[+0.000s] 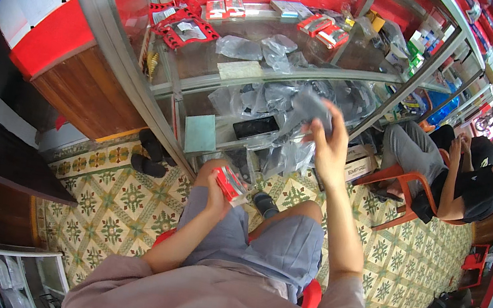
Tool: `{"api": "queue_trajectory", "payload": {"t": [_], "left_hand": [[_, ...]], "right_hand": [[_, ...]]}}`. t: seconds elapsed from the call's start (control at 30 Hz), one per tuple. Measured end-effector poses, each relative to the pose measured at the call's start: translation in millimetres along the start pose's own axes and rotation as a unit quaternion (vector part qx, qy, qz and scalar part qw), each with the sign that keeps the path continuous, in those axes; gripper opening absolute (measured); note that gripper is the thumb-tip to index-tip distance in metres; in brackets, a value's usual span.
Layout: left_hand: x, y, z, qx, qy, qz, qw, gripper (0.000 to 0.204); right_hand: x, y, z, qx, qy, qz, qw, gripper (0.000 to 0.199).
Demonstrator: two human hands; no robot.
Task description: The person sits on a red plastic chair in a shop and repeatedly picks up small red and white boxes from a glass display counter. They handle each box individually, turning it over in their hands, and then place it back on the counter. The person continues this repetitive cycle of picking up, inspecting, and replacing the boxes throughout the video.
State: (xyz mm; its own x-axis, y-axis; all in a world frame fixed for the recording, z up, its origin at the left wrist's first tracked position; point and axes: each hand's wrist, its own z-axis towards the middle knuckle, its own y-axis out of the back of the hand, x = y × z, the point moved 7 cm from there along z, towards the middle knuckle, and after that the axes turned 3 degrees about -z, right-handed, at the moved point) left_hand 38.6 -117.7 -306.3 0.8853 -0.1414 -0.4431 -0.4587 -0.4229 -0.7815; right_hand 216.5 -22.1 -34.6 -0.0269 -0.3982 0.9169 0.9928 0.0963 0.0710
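Two hands work over the lap: the left hand grips a small red-and-white flat packet above the knee, while the right hand, raised, pinches a crumpled grey plastic bag before the glass display cabinet. Patterned yellow-green floor tiles spread below; another seated person waits at the room's right edge.

This is a small shop. A glass display case with metal edges holds rows of small red packages and clear plastic bags on its shelves. More packed shelves run along the right wall. Another person sits on a red plastic chair on the patterned tile floor.
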Motion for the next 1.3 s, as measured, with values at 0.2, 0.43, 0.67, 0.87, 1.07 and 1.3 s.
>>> {"api": "queue_trajectory", "payload": {"t": [0.2,0.43,0.67,0.87,1.07,1.3], "left_hand": [[27,-8,-5,0.079,0.170,0.052,0.981,0.066],[40,-22,-19,0.112,0.259,0.018,0.959,0.074],[35,-39,-25,0.157,0.224,0.012,0.962,0.067],[7,-37,-17,0.218,0.169,-0.092,0.957,0.068],[5,-45,-26,0.290,0.158,-0.063,0.942,0.083],[4,-47,-26,0.255,0.234,0.042,0.937,0.065]], "right_hand": [[63,-68,102,0.008,0.376,-0.391,0.840,0.035],[-3,-142,160,0.075,0.348,-0.611,0.707,0.037],[20,-122,140,0.104,0.385,-0.524,0.753,0.039],[27,-131,-16,0.358,0.207,-0.307,0.857,0.054],[-8,-106,-73,0.332,0.161,-0.354,0.859,0.040],[81,-4,92,-0.122,0.316,-0.435,0.834,0.039]]}}
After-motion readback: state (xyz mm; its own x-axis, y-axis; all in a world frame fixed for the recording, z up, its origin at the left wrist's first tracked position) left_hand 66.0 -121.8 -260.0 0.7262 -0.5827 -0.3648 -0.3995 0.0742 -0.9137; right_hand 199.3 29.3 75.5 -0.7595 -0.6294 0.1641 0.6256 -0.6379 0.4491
